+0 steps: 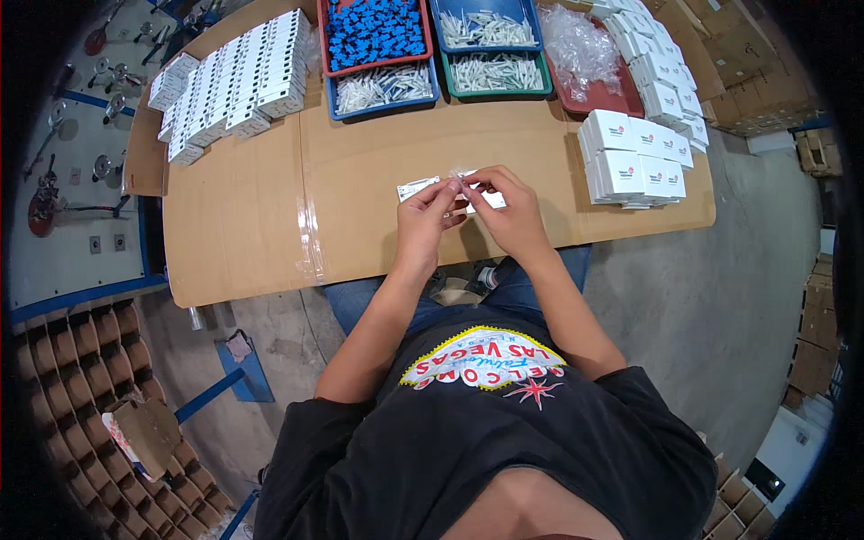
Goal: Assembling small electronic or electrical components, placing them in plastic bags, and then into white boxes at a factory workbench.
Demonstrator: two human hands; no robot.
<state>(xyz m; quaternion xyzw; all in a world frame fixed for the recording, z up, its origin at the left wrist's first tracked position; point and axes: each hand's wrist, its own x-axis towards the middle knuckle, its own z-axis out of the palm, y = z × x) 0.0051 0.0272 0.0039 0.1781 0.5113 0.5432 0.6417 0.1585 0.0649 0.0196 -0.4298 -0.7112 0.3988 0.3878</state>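
Both hands meet over the near middle of the cardboard-covered table [360, 162]. My left hand [427, 218] is closed in a pinch on a small clear plastic bag [457, 177]. From the other side, the fingertips of my right hand [509, 209] pinch the same bag. Its contents, if any, are too small to make out. Just beneath and behind the hands lies a flat white printed piece [416, 186], partly covered by the fingers, so I cannot tell whether it is one piece or two.
Along the back stand a red tray of blue parts [373, 36], blue [382, 93] and green [499, 76] trays of white pieces, and a red tray of clear bags [585, 54]. White boxes are stacked at left [238, 76] and right [634, 162].
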